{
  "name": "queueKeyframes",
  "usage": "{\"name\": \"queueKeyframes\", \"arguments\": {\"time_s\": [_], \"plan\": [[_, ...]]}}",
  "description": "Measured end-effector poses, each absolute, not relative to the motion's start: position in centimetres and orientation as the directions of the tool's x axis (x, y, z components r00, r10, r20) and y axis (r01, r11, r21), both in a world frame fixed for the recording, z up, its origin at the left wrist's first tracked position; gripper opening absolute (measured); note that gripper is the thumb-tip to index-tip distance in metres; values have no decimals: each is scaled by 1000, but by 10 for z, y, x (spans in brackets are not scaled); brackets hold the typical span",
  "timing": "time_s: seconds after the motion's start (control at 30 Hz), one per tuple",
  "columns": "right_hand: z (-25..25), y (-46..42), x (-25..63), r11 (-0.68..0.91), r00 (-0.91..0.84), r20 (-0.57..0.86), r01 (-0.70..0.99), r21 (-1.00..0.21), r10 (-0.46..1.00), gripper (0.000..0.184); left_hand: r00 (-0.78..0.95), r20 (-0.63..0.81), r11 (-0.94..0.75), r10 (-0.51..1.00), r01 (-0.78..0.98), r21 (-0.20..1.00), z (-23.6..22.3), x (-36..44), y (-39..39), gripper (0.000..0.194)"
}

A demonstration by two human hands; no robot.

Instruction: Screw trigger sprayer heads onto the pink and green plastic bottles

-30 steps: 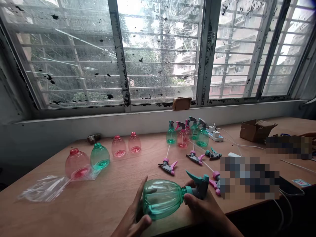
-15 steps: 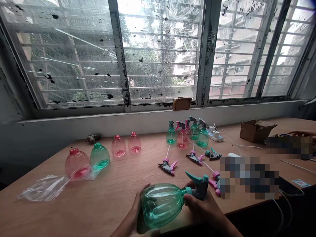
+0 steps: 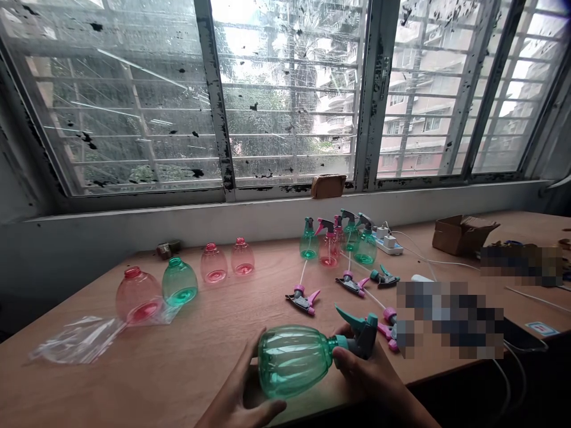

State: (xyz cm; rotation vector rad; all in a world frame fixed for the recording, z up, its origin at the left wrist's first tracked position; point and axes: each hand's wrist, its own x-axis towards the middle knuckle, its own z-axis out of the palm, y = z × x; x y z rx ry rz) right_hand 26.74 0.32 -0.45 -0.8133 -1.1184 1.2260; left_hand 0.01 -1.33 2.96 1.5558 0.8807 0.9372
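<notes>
A green transparent spray bottle (image 3: 294,361) lies on its side in the air above the table's front edge, its base to the left. A grey spray head with a teal trigger (image 3: 359,327) sits at its neck. My right hand (image 3: 368,365) is closed around the neck and collar, thumb on the near side. Around the base end, my left hand (image 3: 250,380) loosely cups the bottle, fingers on the far side and thumb stretched out below. Nearest beyond the right hand is a pink-and-grey spray head (image 3: 389,330), partly covered by a blurred patch.
Headless pink bottles (image 3: 138,294) and a green bottle (image 3: 179,282) stand at left beside a clear plastic bag (image 3: 78,339). Loose spray heads (image 3: 303,300) lie mid-table. Fitted spray bottles (image 3: 329,249), a power strip (image 3: 390,245) and a cardboard box (image 3: 461,235) stand behind.
The green bottle has turned a little and its base end has risen slightly. My left thumb has come up into clearer view below it. My right hand stays at the neck.
</notes>
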Motion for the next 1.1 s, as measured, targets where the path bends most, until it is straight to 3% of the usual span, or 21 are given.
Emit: {"name": "queueKeyframes", "arguments": {"time_s": [0.13,0.4,0.63,0.9,1.1], "plan": [[-7,3,268,197,-18,212,-299,-934,977,47,460,107,-171,881,100,980,40,3,-14,79],[-5,3,269,208,-12,222,-310,-928,975,46,392,114,-171,913,115,978,40,5,-12,75],[1,1,268,215,-12,226,-264,-940,974,48,423,112,-168,899,98,981,38,4,-18,90],[4,-1,268,174,-47,188,-204,-963,981,50,334,81,-142,939,162,977,29,0,-9,88],[1,2,270,194,-107,212,-158,-968,971,46,368,169,-263,914,223,938,24,-2,-10,84]]}}
